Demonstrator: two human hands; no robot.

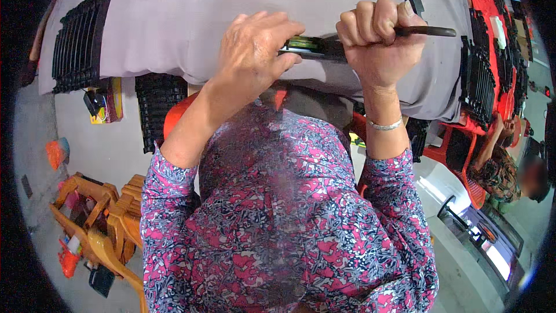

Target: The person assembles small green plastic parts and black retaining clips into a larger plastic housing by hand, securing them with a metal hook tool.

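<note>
Above the cloth-covered table, in front of my body, both hands are on a long, narrow black object (pixel 330 47); I cannot make out its exact kind. Its left part has a glossy face with a greenish and pale reflection. My left hand (pixel 250 49) has thumb and fingers on either side of that glossy end, in a loose pinch. Wrapped in a fist around the right part is my right hand (pixel 381 40). A thin dark end (pixel 434 31) sticks out to the right past this fist. My palm and fingers hide much of the middle.
Black slatted stacks lie on the grey table cloth (pixel 174 6) at far left (pixel 81 40) and right (pixel 479 75). Another black stack (pixel 161 110) sits below the left edge. A wooden chair (pixel 116 214) stands at lower left. At the right, another person (pixel 501 162) sits near red chairs.
</note>
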